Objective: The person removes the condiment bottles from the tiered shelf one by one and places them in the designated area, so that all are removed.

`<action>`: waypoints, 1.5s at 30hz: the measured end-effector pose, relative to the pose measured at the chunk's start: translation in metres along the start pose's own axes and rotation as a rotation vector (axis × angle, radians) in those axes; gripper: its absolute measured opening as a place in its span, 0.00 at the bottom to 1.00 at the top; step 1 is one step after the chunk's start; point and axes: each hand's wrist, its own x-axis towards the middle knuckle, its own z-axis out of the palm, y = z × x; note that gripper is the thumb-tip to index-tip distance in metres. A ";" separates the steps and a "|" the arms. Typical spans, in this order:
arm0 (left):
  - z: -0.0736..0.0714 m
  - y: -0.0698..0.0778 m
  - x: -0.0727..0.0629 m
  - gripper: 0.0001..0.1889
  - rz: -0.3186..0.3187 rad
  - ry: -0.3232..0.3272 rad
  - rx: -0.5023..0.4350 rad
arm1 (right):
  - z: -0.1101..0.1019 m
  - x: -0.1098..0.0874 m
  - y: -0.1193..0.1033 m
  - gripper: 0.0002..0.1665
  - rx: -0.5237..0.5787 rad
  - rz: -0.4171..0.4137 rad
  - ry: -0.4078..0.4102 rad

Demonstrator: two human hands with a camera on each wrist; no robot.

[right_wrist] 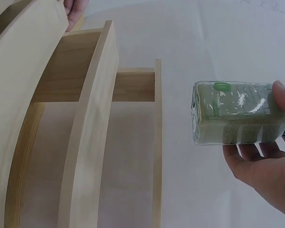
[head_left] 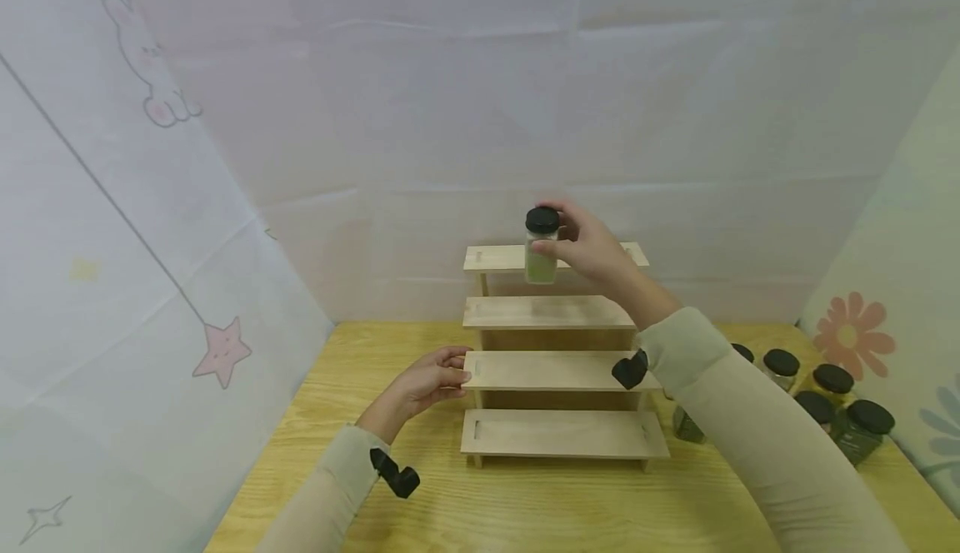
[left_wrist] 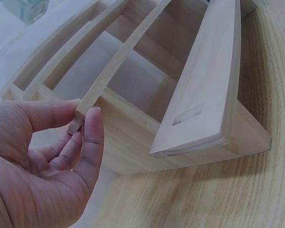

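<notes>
My right hand (head_left: pixel 592 249) holds a glass jar (head_left: pixel 541 263) with a black lid and pale green contents between thumb and fingers. In the head view the jar overlaps the top step of a wooden four-step rack (head_left: pixel 562 435); the right wrist view shows a gap between the jar (right_wrist: pixel 237 114) and the rack's top board (right_wrist: pixel 157 142). At the rack's left side, my left hand (head_left: pixel 431 382) pinches the end of the second step from the bottom. Close up, the left thumb and fingers (left_wrist: pixel 92 135) grip that board's end (left_wrist: pixel 88 102).
Several black-lidded jars (head_left: pixel 866 420) stand on the wooden table (head_left: pixel 525 507) to the right of the rack, partly behind my right sleeve (head_left: pixel 757 420). A pale cloth wall (head_left: pixel 420 120) rises behind the table, with printed cloth on both sides.
</notes>
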 end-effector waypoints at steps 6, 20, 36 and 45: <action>0.000 0.001 0.003 0.33 -0.009 0.008 -0.003 | -0.015 -0.018 0.005 0.38 -0.012 0.013 -0.001; 0.000 0.001 0.005 0.34 -0.019 0.006 -0.013 | -0.047 -0.069 0.019 0.38 -0.015 -0.011 0.003; -0.002 -0.002 0.008 0.35 -0.002 -0.002 -0.001 | -0.078 -0.120 0.043 0.33 -0.070 -0.068 0.043; -0.004 -0.002 0.009 0.34 0.004 -0.011 -0.001 | -0.088 -0.145 0.058 0.34 -0.098 -0.092 0.026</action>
